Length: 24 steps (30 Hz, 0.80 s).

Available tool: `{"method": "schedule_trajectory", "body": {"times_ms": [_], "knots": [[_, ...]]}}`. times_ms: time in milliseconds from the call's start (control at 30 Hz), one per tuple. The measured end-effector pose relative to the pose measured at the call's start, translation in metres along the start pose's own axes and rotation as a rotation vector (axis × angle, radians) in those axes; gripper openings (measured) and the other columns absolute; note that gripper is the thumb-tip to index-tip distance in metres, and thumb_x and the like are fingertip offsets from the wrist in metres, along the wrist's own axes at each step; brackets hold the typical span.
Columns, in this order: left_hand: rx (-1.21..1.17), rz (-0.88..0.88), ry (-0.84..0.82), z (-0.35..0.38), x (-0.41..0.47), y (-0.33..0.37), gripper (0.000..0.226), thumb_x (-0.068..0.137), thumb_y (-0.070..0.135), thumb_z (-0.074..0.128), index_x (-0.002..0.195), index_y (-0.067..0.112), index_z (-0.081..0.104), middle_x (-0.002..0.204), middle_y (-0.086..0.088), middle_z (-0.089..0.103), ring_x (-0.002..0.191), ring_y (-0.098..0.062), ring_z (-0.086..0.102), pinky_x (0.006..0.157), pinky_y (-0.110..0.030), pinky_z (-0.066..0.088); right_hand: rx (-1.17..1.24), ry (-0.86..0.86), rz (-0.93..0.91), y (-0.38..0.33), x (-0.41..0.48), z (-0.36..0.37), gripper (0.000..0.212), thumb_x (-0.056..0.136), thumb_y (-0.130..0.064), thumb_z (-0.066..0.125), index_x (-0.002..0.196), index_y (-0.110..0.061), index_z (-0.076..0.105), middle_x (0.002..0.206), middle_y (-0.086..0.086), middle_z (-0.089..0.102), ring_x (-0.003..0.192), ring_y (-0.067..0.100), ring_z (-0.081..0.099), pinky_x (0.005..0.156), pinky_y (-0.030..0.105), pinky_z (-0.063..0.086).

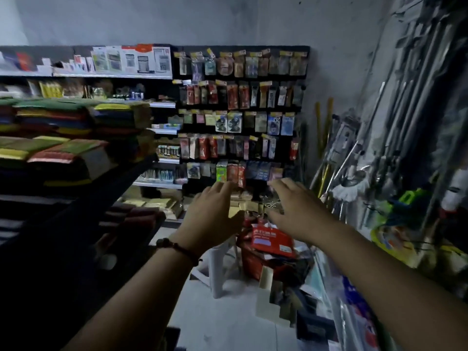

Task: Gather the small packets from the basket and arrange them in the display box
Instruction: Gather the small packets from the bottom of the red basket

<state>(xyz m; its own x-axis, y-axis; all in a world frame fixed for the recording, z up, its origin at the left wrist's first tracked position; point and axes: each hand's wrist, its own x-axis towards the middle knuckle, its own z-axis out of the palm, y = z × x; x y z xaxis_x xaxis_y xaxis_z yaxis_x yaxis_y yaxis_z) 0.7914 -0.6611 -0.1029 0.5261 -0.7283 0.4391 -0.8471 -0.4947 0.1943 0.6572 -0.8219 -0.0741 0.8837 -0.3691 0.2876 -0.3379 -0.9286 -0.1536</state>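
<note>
Reaching out over the red basket (253,262), set on a white stool (220,272) at six o'clock of both hands. Holding the left hand (212,216) flat, with straight loose fingers, gripping nothing. Spreading the right hand (296,209) at three o'clock of the left, close over a clear packet (272,204) with something wiry inside; cannot tell whether pinched or merely lying behind the thumb (too blurred). Finding more packets heaped in the basket beneath a red printed pack (272,240). Guessing the display box to be among the tan cartons (243,198) at twelve o'clock of the basket, without certainty. Judging the packets light, limp and slick-skinned: best to pinch by the sealed top edge, not the bulging middle, and to take few at once.
</note>
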Motion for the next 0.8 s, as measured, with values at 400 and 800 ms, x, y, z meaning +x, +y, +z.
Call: {"method": "schedule_trajectory", "body": {"times_ms": [400, 800], "knots": [[-0.032, -0.092, -0.047, 0.158, 0.31, -0.158, 0.059, 0.093, 0.048, 0.063, 0.143, 0.024, 0.041, 0.134, -0.001, 0.053, 0.123, -0.024, 0.051, 0.104, -0.043, 0.048, -0.037, -0.062, -0.052, 0.103, 0.349, 0.108, 0.063, 0.1, -0.043, 0.052, 0.154, -0.023, 0.027, 0.153, 0.003, 0.035, 0.14, 0.029, 0.036, 0.11, 0.047, 0.041], [-0.035, -0.211, -0.078, 0.272, 0.564, -0.337, 0.063, 0.091, 0.05, 0.066, 0.145, 0.029, 0.041, 0.142, 0.0, 0.05, 0.129, -0.022, 0.049, 0.109, -0.043, 0.045, 0.03, -0.056, -0.192, 0.153, 0.69, 0.22, 0.064, 0.098, -0.044, 0.056, 0.154, -0.027, 0.029, 0.151, -0.001, 0.037, 0.135, 0.026, 0.042, 0.104, 0.042, 0.045]]}}
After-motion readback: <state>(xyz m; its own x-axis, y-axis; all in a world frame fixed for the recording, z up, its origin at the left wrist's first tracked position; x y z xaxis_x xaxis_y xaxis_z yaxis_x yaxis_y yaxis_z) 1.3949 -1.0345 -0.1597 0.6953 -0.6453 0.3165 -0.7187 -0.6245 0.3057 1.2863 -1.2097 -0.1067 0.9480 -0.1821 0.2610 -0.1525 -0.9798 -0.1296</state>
